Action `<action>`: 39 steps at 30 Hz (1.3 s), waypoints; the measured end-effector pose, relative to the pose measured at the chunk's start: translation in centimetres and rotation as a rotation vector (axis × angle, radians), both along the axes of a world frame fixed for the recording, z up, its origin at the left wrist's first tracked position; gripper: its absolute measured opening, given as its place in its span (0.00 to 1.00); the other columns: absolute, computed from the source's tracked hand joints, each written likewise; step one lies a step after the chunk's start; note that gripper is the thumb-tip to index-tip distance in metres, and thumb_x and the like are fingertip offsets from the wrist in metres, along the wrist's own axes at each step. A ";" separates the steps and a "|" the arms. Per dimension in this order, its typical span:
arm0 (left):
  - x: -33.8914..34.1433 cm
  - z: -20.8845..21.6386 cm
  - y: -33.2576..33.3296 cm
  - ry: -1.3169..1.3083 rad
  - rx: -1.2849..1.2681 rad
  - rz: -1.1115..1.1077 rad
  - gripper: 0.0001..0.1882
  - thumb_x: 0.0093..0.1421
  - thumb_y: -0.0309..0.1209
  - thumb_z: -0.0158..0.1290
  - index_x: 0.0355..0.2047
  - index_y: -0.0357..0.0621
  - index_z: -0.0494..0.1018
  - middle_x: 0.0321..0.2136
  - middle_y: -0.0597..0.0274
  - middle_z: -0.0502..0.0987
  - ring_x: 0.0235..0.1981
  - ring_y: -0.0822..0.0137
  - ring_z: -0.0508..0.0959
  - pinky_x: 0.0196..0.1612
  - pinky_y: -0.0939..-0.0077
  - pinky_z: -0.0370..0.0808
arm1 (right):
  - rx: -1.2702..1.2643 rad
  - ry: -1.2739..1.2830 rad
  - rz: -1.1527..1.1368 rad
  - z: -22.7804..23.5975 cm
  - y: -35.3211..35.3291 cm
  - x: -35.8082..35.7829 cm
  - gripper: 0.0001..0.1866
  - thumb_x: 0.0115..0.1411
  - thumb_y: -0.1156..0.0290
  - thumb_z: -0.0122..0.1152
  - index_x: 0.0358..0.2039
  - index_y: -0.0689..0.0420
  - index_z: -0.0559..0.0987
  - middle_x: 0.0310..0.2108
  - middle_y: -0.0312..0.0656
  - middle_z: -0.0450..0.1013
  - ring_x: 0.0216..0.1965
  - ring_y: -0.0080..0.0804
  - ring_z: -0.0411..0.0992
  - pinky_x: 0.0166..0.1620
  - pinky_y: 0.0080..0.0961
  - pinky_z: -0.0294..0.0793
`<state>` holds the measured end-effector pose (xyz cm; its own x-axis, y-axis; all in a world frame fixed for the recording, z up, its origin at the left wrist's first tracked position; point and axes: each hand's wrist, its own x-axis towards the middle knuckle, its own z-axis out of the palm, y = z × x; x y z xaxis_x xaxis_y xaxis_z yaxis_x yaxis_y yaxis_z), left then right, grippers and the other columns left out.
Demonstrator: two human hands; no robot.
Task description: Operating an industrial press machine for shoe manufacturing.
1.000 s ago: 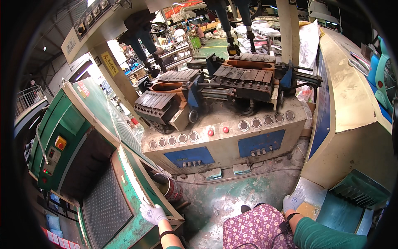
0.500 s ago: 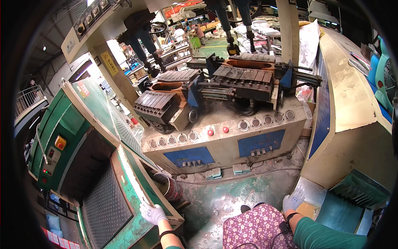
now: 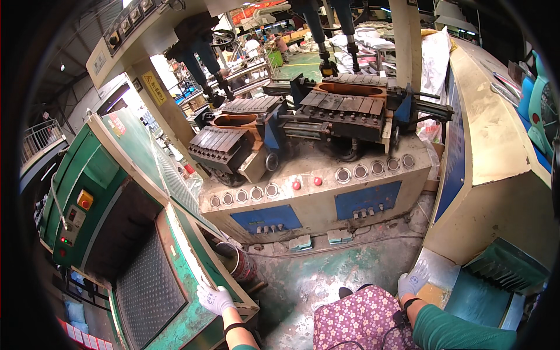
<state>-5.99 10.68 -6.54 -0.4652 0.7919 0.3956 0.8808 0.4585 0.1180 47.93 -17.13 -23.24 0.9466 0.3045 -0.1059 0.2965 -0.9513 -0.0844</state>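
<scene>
My left hand [image 3: 214, 298], in a pale glove, rests with fingers stretched on the worn edge of the green machine [image 3: 181, 291] at the left. Beside it lies that machine's dark studded conveyor bed [image 3: 150, 286], with nothing on it. On the right, my right hand [image 3: 413, 281], gloved too, lies flat with fingers apart on the metal ledge [image 3: 443, 268] of the beige machine [image 3: 490, 204]. Neither hand holds anything. A blue-green chute surface [image 3: 481, 297] with dark hanging flaps [image 3: 507, 265] is close to the right hand.
Ahead stands a two-station press [image 3: 315, 198] with clamping blocks, round gauges, two red buttons and blue panels. Two pedals [image 3: 300, 243] sit at its base. A bucket [image 3: 242, 265] stands beside the green machine. A flowered purple apron [image 3: 359, 321] covers my lap.
</scene>
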 end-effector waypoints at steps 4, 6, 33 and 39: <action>-0.2 -0.1 0.0 -0.017 -0.014 0.008 0.40 0.52 0.37 0.64 0.66 0.47 0.65 0.65 0.48 0.68 0.64 0.50 0.67 0.66 0.55 0.64 | 0.002 -0.010 0.005 0.1 0.1 -0.1 0.49 0.57 0.58 0.57 0.77 0.58 0.50 0.79 0.45 0.44 0.79 0.44 0.39 0.77 0.51 0.35; -0.2 0.0 0.0 -0.029 -0.020 0.007 0.40 0.52 0.37 0.63 0.66 0.46 0.65 0.65 0.48 0.68 0.65 0.51 0.66 0.67 0.55 0.63 | -0.002 -0.008 0.003 0.0 0.0 -0.1 0.49 0.57 0.58 0.57 0.76 0.58 0.50 0.79 0.45 0.44 0.79 0.44 0.39 0.77 0.51 0.35; 0.6 1.1 -0.4 -0.043 -0.030 0.010 0.37 0.52 0.36 0.63 0.63 0.44 0.67 0.64 0.48 0.70 0.64 0.50 0.68 0.66 0.56 0.65 | 0.005 -0.007 0.008 0.2 0.0 -0.1 0.49 0.57 0.58 0.57 0.76 0.58 0.51 0.79 0.45 0.43 0.80 0.44 0.38 0.77 0.51 0.34; 0.4 0.7 -0.3 -0.031 -0.018 0.000 0.38 0.52 0.36 0.63 0.64 0.44 0.66 0.64 0.48 0.69 0.65 0.50 0.67 0.67 0.55 0.64 | 0.010 -0.008 0.007 0.6 0.1 -0.2 0.49 0.57 0.59 0.57 0.76 0.58 0.51 0.79 0.45 0.43 0.79 0.43 0.39 0.77 0.51 0.35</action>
